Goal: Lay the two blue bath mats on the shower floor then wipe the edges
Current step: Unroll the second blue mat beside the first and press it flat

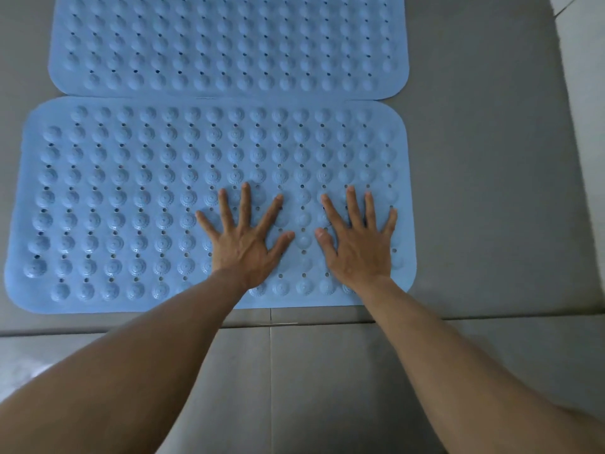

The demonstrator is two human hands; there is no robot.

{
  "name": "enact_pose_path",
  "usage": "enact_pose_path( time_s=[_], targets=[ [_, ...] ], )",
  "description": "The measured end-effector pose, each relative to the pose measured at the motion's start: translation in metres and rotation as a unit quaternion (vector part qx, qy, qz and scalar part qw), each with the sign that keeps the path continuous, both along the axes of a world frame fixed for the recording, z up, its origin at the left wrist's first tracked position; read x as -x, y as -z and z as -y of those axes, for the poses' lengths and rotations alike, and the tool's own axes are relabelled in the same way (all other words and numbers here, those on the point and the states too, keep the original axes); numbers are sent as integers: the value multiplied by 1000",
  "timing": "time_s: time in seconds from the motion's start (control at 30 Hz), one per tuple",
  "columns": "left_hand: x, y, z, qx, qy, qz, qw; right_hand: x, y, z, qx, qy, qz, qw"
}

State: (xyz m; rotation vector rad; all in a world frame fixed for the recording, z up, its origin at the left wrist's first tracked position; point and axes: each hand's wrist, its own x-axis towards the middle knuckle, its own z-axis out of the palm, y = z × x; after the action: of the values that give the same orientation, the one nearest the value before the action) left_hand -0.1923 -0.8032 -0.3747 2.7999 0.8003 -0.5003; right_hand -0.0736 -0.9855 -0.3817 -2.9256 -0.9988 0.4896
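The far mat (229, 44) is cut off by the top of the frame, so only its near portion shows. Along the seam where it meets the near mat (131, 208) the two edges touch, though whether one laps over the other is hard to make out. Both mats lie flat on the grey shower floor (484, 191), studded with bumps and small holes. The forearms cover parts of the near mat's front edge, and the palms hide the bumps under them. The left hand (247, 247) and right hand (358, 247) lie side by side, palms down, on the right half of the near mat. Their fingers (245, 204) are spread wide and straight, gripping nothing. A grey tiled step (327, 371) runs just in front of the near mat.
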Motion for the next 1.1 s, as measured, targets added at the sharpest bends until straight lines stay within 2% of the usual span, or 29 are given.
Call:
enact_pose_path(
  time_s=[0.23, 0.37, 0.5, 0.77, 0.97, 1.1],
  targets=[
    [-1, -10, -5, 48, 1, -10, 999, -1, -7, -1, 21, -4, -27, 999],
    [0, -6, -3, 22, 14, -6, 1000, -1, -8, -2, 31, -5, -26, 999],
    [2, -4, -4, 21, 13, -1, 1000, 10, -15, -18, 12, 35, -58, 998],
    [1, 4, -2, 2, 0, 26, 1000, 13, -4, -23, 17, -25, -33, 999],
    [0, 1, -4, 6, 1, 7, 1000, 11, -12, -26, 30, -24, -61, 997],
    [0, 4, -3, 2, -2, 25, 1000, 9, -12, -21, 10, 6, -71, 997]
  ],
)
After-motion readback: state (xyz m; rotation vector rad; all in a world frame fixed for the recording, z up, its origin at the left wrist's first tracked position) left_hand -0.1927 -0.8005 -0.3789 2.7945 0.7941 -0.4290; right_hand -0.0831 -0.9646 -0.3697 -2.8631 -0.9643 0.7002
